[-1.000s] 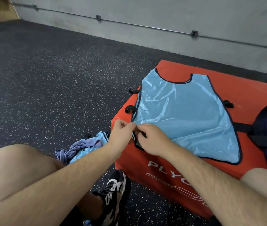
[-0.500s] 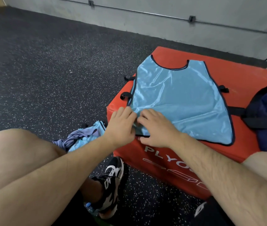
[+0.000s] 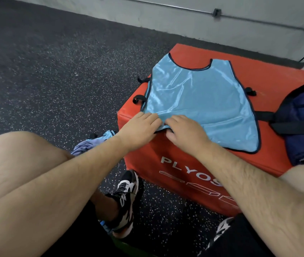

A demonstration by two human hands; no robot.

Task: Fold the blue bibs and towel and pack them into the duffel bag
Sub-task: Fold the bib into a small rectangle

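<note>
A shiny light-blue bib [image 3: 203, 97] with dark trim lies spread flat on a red foam plyo box [image 3: 188, 164], neck hole at the far side. My left hand [image 3: 140, 127] rests with fairly straight fingers on the bib's near-left corner. My right hand [image 3: 186, 132] sits just beside it, fingers on top of the near edge and thumb tucked under it, pinching the fabric. The cloth bunches a little between the two hands. A navy duffel bag [image 3: 303, 119] with black straps sits on the box at the right, partly cut off by the frame.
A crumpled pile of blue and lavender cloth [image 3: 93, 143] lies on the speckled black rubber floor [image 3: 45, 75], left of the box by my knee. My shoes [image 3: 125, 199] are below the box's front. A grey wall runs behind.
Both hands went from pinching the bib's corner up in the air to lying low on it at the box's near edge. The view tilted down.
</note>
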